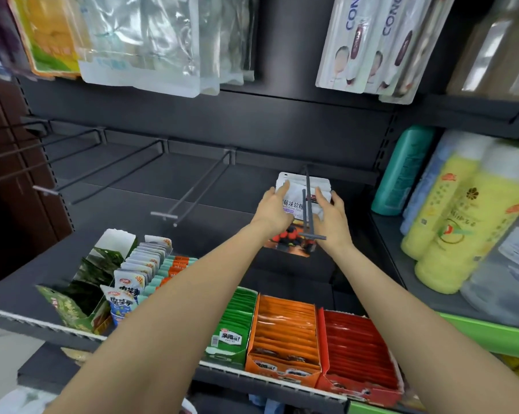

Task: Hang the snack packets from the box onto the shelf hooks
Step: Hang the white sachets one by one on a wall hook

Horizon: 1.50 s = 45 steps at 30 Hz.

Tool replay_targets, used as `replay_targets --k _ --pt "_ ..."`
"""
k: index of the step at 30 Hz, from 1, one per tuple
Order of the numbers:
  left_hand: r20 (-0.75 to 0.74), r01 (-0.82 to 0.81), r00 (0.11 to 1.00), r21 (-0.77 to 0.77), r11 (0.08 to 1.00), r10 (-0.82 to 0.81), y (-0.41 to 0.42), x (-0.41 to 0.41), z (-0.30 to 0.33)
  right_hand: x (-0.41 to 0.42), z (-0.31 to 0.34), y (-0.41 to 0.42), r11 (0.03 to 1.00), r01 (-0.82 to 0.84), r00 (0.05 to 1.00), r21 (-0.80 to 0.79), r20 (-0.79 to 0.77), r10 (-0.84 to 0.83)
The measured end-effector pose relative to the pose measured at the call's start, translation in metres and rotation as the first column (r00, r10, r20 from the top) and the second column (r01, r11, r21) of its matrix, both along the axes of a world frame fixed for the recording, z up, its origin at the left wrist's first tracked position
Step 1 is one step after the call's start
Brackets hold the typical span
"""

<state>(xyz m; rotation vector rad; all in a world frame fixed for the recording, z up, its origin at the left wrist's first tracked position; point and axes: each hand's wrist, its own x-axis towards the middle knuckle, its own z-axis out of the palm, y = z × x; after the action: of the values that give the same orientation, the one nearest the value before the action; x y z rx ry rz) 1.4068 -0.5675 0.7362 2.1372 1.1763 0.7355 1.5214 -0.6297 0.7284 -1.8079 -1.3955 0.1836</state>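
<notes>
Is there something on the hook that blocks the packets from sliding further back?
Nothing visible does. Both hands, left and right, hold the white snack packets at the hook. Its rods run over them. The hook's back end looks bare as far as it shows.

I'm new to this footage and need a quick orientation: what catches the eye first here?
Both hands, left hand and right hand, hold a stack of white snack packets at the rightmost hook. To its left, bare hooks jut out. Below, orange and red boxes line the shelf.
</notes>
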Motion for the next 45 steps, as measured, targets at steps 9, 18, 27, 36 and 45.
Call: replay_targets --k 9,18,27,36,45 --pt "0.128 -0.091 0.988 0.056 0.994 0.084 -0.024 -0.017 0.0 -0.012 -0.007 -0.016 0.992 0.079 0.997 0.1 -0.024 -0.077" --pt "0.177 -0.094 0.981 0.084 0.992 0.078 -0.115 -0.123 -0.035 -0.1 -0.04 -0.113 0.999 -0.05 0.986 -0.008 -0.161 0.048" --pt "-0.086 -0.024 0.996 -0.12 0.992 0.014 -0.198 -0.259 -0.104 -0.215 -0.123 -0.209 0.939 -0.129 0.988 -0.32 -0.117 0.096" --pt "-0.385 0.245 0.842 -0.352 0.903 -0.379 -0.243 -0.299 -0.19 -0.256 -0.173 -0.255 0.799 -0.034 0.993 -0.6 0.07 0.095" --pt "-0.589 0.174 0.777 -0.138 0.975 -0.222 -0.266 -0.289 -0.209 -0.256 -0.168 -0.269 0.797 0.094 0.992 -0.597 0.128 -0.021"
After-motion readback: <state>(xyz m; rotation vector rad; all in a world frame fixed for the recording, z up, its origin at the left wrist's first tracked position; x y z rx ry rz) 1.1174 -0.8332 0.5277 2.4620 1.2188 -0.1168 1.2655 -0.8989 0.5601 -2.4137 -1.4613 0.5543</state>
